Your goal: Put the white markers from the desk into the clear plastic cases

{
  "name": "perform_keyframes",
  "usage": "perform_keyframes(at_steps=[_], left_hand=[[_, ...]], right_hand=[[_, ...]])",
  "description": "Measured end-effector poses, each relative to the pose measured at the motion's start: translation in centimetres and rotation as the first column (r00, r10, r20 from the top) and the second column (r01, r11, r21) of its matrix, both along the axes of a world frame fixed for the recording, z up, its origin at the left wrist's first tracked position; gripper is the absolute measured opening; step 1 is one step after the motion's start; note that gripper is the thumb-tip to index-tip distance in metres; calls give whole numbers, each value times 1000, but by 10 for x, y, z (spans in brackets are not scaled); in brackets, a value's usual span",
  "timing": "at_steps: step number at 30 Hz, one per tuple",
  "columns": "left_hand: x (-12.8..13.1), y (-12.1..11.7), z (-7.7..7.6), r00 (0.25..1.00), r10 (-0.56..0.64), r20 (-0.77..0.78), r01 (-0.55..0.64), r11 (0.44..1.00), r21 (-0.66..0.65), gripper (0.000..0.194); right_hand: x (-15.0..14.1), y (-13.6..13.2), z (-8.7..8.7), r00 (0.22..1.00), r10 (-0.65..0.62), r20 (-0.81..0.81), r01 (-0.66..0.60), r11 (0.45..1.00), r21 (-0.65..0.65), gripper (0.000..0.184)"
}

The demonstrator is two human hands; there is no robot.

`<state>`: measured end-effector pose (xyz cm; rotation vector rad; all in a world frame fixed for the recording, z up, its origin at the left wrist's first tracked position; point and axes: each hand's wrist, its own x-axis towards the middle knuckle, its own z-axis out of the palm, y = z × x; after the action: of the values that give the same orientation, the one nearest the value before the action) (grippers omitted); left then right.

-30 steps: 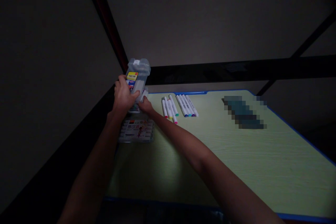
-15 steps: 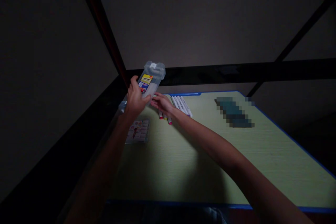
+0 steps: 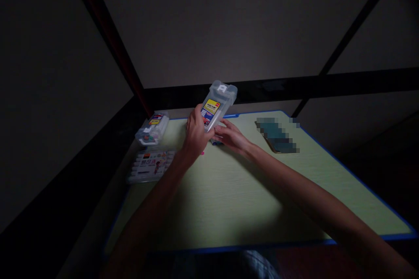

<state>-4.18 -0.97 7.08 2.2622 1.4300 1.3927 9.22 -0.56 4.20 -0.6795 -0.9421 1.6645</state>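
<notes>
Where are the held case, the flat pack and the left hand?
Held case point(image 3: 212, 107): head view, on its front label.
Flat pack point(image 3: 149, 166): head view, on its printed face.
Left hand point(image 3: 195, 133): head view, on the back of the hand.

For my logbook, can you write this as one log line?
left hand: holds clear box, tilted | right hand: near box's lower end | table: flat marker pack

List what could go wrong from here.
1. The translucent case is tilted above the table in the left hand; a loosened grip might drop it.
2. The hands mostly hide the markers lying beyond them, so one could be nudged unseen.
3. The right hand is close to those markers and might brush one.
</notes>
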Motion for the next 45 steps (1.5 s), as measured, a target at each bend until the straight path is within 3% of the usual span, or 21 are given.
perform_keyframes(at_steps=[7, 15, 22, 27, 31, 35, 40, 45], left_hand=[[22, -13, -10, 999, 12, -39, -12, 1000, 13, 64], [36, -25, -27, 997, -36, -69, 39, 998, 49, 63], [40, -37, -44, 978, -168, 127, 174, 984, -44, 85], [32, -33, -64, 839, -267, 475, 384, 907, -170, 68], [25, -28, -77, 678, -221, 701, 517, 821, -241, 59], [25, -30, -81, 571, -175, 802, 605, 750, -267, 61], [28, -36, -83, 529, -137, 837, 664, 682, -308, 67], [26, -41, -82, 519, -111, 847, 685, 647, -335, 74]], right_hand=[[7, -12, -4, 989, -142, 52, 142, 990, -3, 45], [19, -29, -13, 962, -262, 82, 267, 962, -59, 40], [34, -37, -23, 963, -267, 42, 268, 963, -10, 39], [47, -39, -29, 978, -186, 94, 184, 983, 23, 37], [56, -39, -33, 985, -111, 134, 106, 993, 44, 42], [61, -38, -36, 985, -50, 168, 44, 998, 39, 47], [61, -38, -40, 978, -1, 209, -11, 998, 55, 49], [62, -38, -39, 970, 4, 245, -48, 983, 175, 48]])
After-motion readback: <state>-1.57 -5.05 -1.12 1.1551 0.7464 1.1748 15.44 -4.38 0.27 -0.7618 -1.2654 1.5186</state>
